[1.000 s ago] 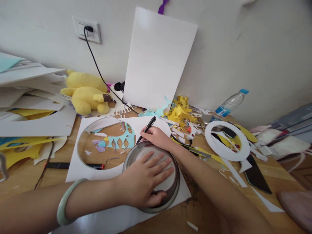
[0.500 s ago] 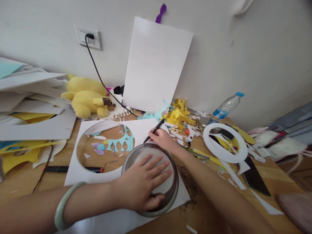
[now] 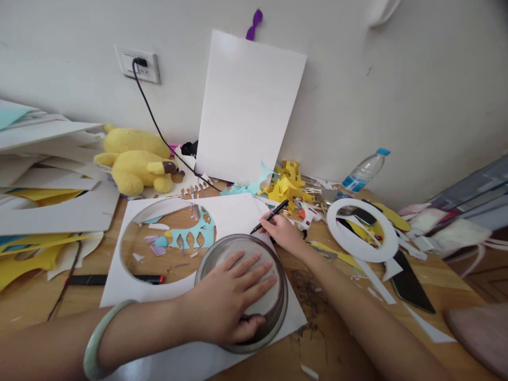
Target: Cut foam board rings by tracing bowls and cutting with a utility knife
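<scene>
My left hand (image 3: 228, 301) lies flat, fingers spread, on an upturned round glass lid (image 3: 278, 309) that rests on a white sheet (image 3: 234, 214) with a large round hole cut in it. A pale green bangle (image 3: 97, 338) circles my left wrist. My right hand (image 3: 283, 233) grips a black pen (image 3: 270, 217). The pen tip touches the sheet at the lid's upper right rim.
A yellow plush toy (image 3: 133, 159) sits at the back left beside stacked white and yellow sheets (image 3: 51, 180). A white board (image 3: 248, 106) leans on the wall. A white paper ring (image 3: 361, 230), a water bottle (image 3: 363, 172), a black phone (image 3: 410, 283) and paper scraps (image 3: 289, 185) lie at the right.
My right hand has carried the pen clockwise along the lid's rim, from the top toward the upper right. The left hand has kept still on the lid.
</scene>
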Demonstrator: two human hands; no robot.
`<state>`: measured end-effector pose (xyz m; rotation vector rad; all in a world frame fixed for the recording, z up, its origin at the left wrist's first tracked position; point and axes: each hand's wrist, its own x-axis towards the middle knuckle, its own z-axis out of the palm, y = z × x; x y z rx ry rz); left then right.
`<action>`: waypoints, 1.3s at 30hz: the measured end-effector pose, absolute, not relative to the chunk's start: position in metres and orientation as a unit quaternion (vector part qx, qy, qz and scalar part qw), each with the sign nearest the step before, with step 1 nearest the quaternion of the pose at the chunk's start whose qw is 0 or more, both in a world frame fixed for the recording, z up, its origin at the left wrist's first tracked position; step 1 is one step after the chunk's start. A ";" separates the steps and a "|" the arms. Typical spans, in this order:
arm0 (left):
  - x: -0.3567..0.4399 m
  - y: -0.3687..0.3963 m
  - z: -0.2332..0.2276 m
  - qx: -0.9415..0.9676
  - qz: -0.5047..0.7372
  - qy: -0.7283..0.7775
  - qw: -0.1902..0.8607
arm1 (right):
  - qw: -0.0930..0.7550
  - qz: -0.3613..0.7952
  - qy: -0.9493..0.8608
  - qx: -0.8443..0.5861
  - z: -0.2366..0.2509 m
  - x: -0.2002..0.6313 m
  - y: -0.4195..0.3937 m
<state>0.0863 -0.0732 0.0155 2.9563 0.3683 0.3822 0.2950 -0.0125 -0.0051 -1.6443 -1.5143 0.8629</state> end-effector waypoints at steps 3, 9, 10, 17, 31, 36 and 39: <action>0.086 -0.073 0.016 0.983 0.122 0.123 0.063 | 0.382 0.340 -0.569 -0.644 -0.009 0.302 -0.019; 0.087 -0.073 0.018 0.985 0.102 0.126 0.054 | 0.416 0.349 -0.545 -0.639 -0.016 0.312 -0.031; 0.087 -0.073 0.018 0.985 0.100 0.126 0.055 | 0.421 0.349 -0.540 -0.640 -0.017 0.314 -0.033; 0.088 -0.072 0.019 0.986 0.093 0.126 0.060 | 0.439 0.333 -0.523 -0.650 -0.023 0.325 -0.051; 0.088 -0.072 0.018 0.985 0.111 0.126 0.047 | 0.411 0.256 -0.507 -0.713 -0.021 0.329 -0.087; 0.088 -0.072 0.017 0.986 0.104 0.124 0.046 | 0.444 0.281 -0.491 -0.695 -0.019 0.327 -0.096; 0.087 -0.072 0.017 0.986 0.106 0.123 0.045 | 0.452 0.291 -0.485 -0.690 -0.021 0.327 -0.101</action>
